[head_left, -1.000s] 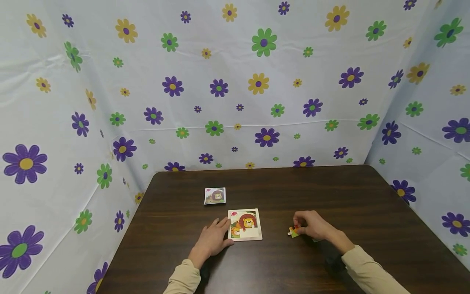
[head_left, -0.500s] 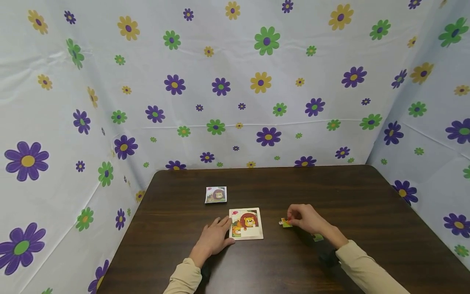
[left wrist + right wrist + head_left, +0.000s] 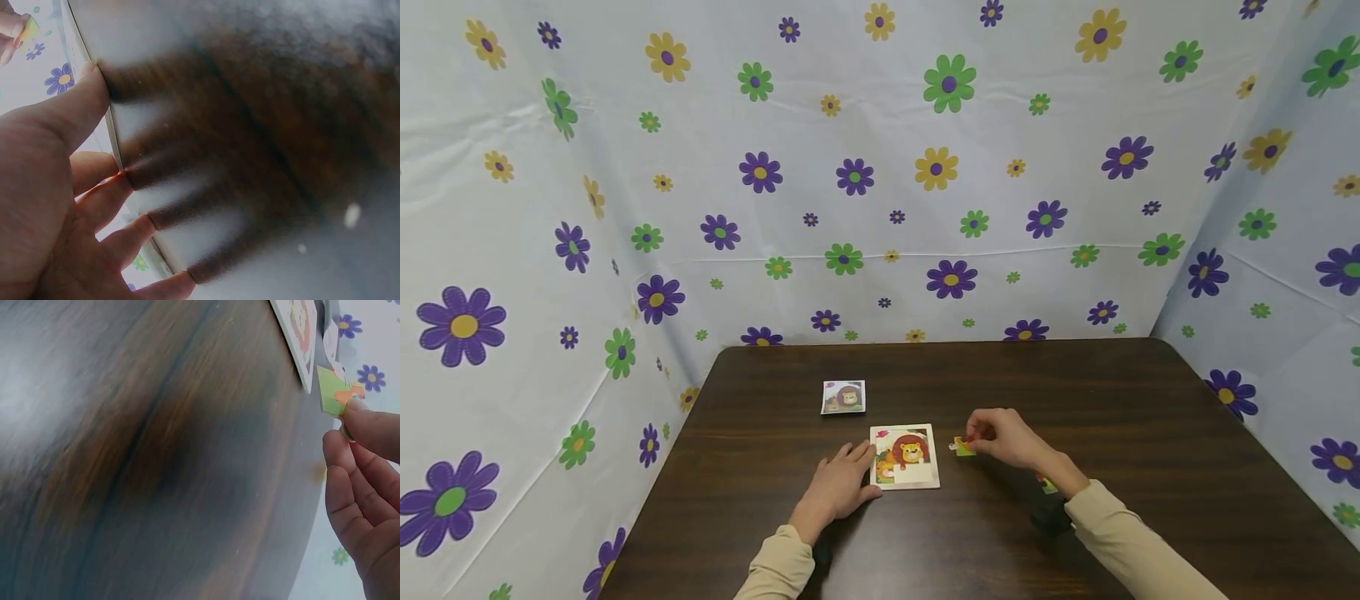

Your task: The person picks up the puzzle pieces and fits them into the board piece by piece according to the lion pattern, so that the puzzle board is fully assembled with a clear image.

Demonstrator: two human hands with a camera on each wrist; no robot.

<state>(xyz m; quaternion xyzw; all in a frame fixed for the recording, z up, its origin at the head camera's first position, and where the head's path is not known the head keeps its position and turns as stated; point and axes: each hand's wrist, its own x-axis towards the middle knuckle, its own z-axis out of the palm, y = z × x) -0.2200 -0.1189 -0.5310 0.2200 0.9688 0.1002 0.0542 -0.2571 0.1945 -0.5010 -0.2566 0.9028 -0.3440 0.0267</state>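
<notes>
A square wooden puzzle tray (image 3: 936,475) with a partly filled lion picture lies on the table; its lower right part shows bare wood. My left hand (image 3: 837,486) rests beside it, fingers spread and touching its left edge. Just right of the tray, my right hand (image 3: 1011,437) pinches a jigsaw piece (image 3: 964,447) between thumb and fingers, held above the table. In the right wrist view that jigsaw piece (image 3: 334,392) shows green and orange. Another jigsaw piece (image 3: 1047,483) lies on the table, partly hidden under the right forearm.
A small printed lion picture card (image 3: 843,397) lies behind the tray to the left. The dark wooden table (image 3: 985,375) meets a white flowered cloth (image 3: 895,150) at its back and sides.
My right hand has carried the pinched jigsaw piece leftward and slightly away from me, toward the tray. Another piece has come into view behind it. The left hand has stayed in place.
</notes>
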